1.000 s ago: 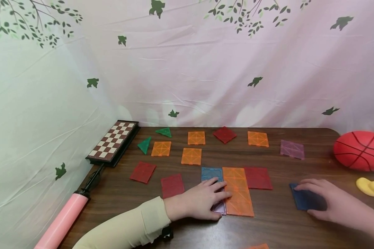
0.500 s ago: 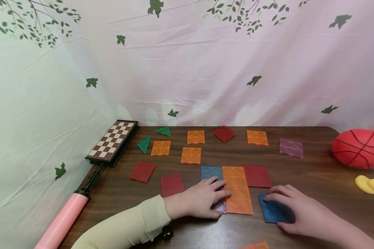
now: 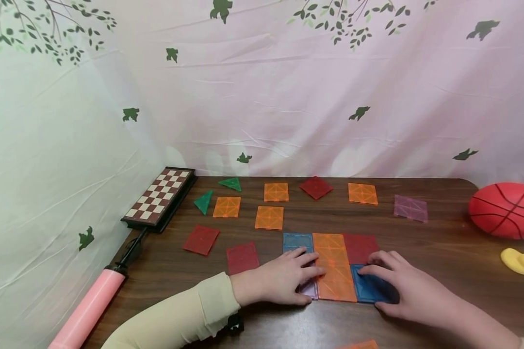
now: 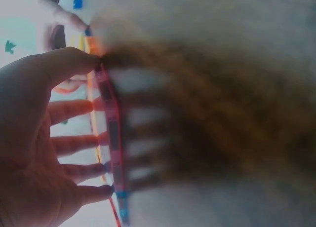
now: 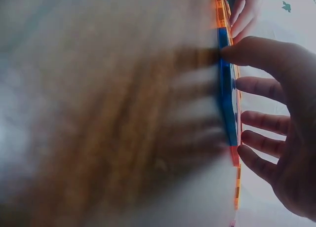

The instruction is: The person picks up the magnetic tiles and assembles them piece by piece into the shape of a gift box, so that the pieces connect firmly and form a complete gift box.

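Far left: pink cylindrical air pump at the edge of the dark wood counter, folded checkered chessboard box behind it. Two green translucent triangle tiles, then loose orange translucent square tiles and two red translucent square tiles lying flat toward the left and back.

Left hand, cream sleeve, lies flat with fingers spread and straight on a pale purple translucent square tile and the light blue translucent square tile behind it, fingertips reaching the long orange translucent rectangle tile. Left wrist view is blurred but shows spread fingers against tile edges.

The orange rectangle sits mid-counter, a dark red translucent square tile touching its right side at the back. Dark blue translucent square tile lies flat against the rectangle's right edge, in front of that red one. Right hand rests on the blue tile, fingers straight and spread, pressing down; right wrist view agrees.

Right: purple translucent square tile, red rubber basketball, yellow rubber duck.
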Tool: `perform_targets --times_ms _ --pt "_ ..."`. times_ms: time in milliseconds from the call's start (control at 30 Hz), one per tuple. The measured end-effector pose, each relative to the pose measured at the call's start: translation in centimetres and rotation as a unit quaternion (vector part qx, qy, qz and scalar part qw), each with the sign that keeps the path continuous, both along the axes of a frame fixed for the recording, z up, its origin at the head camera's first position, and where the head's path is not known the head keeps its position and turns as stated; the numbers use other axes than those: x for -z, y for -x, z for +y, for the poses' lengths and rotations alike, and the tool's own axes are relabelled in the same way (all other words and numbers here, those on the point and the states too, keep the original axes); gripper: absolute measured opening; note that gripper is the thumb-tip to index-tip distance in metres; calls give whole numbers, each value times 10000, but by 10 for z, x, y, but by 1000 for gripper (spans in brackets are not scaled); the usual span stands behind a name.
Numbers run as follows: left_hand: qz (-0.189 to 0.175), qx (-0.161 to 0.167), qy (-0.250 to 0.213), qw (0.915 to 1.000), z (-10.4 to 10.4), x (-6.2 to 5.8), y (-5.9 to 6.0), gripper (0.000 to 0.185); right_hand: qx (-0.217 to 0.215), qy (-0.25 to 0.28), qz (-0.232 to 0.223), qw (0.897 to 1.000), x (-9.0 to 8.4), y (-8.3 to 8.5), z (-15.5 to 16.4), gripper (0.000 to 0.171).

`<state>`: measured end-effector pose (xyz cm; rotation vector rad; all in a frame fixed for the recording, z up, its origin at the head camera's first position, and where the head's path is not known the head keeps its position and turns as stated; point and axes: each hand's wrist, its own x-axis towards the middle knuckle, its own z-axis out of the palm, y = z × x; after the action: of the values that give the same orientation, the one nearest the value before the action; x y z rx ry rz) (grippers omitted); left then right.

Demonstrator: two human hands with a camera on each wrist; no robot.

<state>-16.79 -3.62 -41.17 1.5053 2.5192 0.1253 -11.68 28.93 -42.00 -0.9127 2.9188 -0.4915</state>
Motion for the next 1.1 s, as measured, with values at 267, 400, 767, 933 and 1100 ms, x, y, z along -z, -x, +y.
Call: perform_targets --times_ms 267,400,767,933,1100 --pt "-144 -968 -808 9919 -39 -19 14 58 -133 291 -389 9987 3 13 -3 79" --pt "48 -1720 -618 9831 -74 -23 17 61 -199 412 -846 9954 3 20 -3 84" --pt "-109 -2007 -580 9779 -115 -2 10 59 -229 577 -1255 9901 1 22 -4 85" --pt "-322 -1610 -655 9843 -105 1 4 57 -173 623 -1343 9888 0 21 -4 85" --pt "-355 -1282 -700 9886 -94 -1 -4 54 -158 630 -1302 9894 -1 21 -4 85"
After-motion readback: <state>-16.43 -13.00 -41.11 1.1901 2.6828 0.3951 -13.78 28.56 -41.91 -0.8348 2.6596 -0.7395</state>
